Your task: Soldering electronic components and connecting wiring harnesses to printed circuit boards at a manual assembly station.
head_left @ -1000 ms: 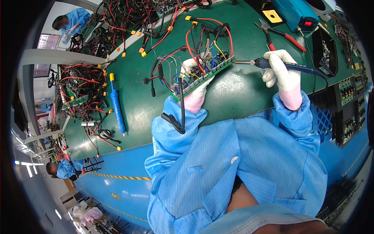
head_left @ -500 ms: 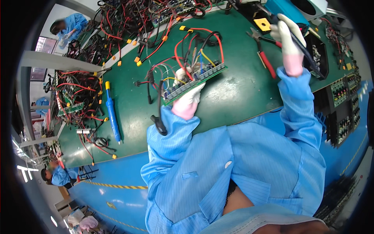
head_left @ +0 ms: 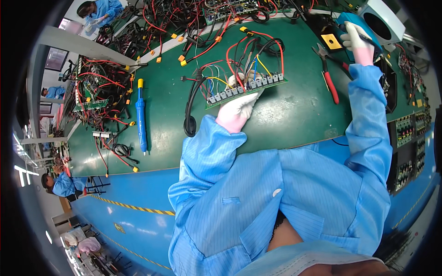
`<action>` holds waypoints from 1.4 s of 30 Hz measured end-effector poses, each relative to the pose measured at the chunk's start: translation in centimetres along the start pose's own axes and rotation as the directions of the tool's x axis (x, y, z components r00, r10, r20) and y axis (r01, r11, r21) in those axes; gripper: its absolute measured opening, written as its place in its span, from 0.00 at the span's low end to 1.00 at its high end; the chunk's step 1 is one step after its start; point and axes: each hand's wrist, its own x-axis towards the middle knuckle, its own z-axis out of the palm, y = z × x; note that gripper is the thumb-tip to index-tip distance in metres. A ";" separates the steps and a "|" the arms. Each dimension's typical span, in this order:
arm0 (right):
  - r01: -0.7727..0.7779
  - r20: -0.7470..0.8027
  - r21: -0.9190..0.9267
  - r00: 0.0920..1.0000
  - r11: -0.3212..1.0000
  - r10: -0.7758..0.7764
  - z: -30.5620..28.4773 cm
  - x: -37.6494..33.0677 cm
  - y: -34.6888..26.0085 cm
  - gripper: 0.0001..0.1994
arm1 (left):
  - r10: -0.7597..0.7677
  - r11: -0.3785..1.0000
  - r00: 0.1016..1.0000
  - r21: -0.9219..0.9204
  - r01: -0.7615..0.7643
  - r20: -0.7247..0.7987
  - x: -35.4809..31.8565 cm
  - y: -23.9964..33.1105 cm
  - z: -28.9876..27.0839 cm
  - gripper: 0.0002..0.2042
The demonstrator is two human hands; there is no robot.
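The left hand (head_left: 237,108) grips the wired circuit board (head_left: 240,90) midway along, at twelve o'clock, probably light, stiff and fragile, best held by bare edges, while the right hand (head_left: 356,38), toward two, curls round a dark handle (head_left: 374,42).

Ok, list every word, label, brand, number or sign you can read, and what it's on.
None readable in the current view.
Yellow floor mark: too small to read.
Circuit board in the left hand: any print too small.
Dark tool handle at the right hand: blurred, partly covered.
Teal box: nothing legible.
Blue tube tool: nothing legible.
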 end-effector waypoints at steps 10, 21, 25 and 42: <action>-0.090 0.126 -0.021 0.988 0.996 0.092 0.9 4.2 1.5 0.29 | -0.095 0.995 0.992 0.005 0.096 -0.082 0.2 0.5 0.7 0.27; -0.269 0.147 0.510 0.963 0.817 0.225 3.4 1.3 5.6 0.29 | -0.110 0.994 0.984 -0.025 0.108 -0.141 0.2 0.7 0.8 0.23; -0.259 0.190 0.530 0.964 0.807 0.185 4.3 -4.8 1.9 0.25 | -0.131 0.991 0.982 -0.059 0.124 -0.135 0.2 0.7 0.6 0.25; -0.177 0.616 0.370 0.782 0.912 -0.098 8.0 -13.6 -1.4 0.17 | -0.059 0.995 0.984 0.071 0.072 -0.171 0.2 0.1 0.4 0.20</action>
